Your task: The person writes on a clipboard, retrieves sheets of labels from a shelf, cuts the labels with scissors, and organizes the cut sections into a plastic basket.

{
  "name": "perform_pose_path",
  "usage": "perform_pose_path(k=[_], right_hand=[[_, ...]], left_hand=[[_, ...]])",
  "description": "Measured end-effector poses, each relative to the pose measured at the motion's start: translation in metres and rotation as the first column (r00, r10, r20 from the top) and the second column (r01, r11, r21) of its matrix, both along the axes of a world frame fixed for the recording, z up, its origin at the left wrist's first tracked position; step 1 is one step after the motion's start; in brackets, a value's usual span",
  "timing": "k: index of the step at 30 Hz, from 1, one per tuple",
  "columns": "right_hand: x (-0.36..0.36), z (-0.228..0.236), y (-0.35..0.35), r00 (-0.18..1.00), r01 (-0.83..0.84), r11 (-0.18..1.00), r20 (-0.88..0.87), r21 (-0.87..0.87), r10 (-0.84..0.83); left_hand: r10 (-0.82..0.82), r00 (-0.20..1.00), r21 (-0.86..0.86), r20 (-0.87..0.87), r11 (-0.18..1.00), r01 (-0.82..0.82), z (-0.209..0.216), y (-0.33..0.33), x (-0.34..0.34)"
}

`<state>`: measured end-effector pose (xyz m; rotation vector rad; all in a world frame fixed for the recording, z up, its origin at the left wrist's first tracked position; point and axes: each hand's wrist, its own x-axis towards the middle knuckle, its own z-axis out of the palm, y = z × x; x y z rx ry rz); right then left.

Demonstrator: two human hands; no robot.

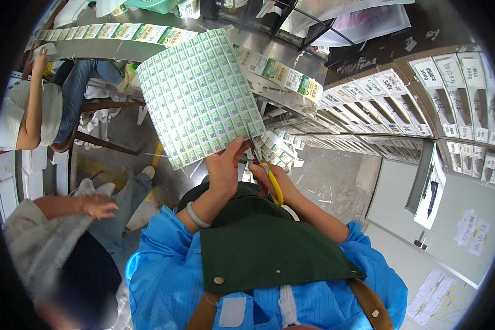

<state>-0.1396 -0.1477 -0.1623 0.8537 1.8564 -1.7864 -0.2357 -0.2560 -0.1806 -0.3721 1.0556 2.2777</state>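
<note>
A large sheet of small green-and-white labels [198,99] is held up in front of me, tilted over the bench edge. My left hand [224,165] pinches its lower right corner. In my right hand [272,179] is a pair of scissors [274,184] with yellow and red handles. Their dark blades meet the sheet's right edge, close beside my left fingertips. Whether the blades are spread or closed is hard to see.
Strips of labels [286,75] run along the metal bench [104,50]. Racks of labelled slots [377,102] stand to the right, above a grey cabinet [399,190]. Paper scraps litter the floor [324,181]. Two people sit at left, one person's hand [100,207] nearby.
</note>
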Motion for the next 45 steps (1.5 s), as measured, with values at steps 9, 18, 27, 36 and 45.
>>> perform_pose_path(k=[9,18,27,36,45], right_hand=[[-0.001,0.005,-0.004,0.999,0.034,0.998,0.010,0.055,-0.034],[-0.002,0.002,-0.005,1.000,0.028,0.999,0.005,0.017,-0.028],[-0.004,0.005,-0.010,1.000,0.009,0.997,-0.005,0.080,-0.009],[-0.015,0.011,-0.008,0.997,0.023,0.999,0.066,0.041,-0.026],[-0.016,0.007,-0.005,0.993,-0.058,0.993,0.109,0.108,0.046]], left_hand=[[0.016,0.999,0.008,0.027,1.000,-0.016,-0.005,-0.001,0.000],[0.031,0.999,0.014,0.039,0.999,-0.031,-0.004,-0.003,0.000],[-0.007,1.000,-0.118,0.030,0.993,0.010,-0.018,-0.005,-0.001],[-0.021,0.995,-0.170,-0.101,0.985,0.004,-0.016,-0.009,0.001],[0.008,0.998,-0.178,-0.060,0.984,-0.019,-0.015,-0.011,0.004]])
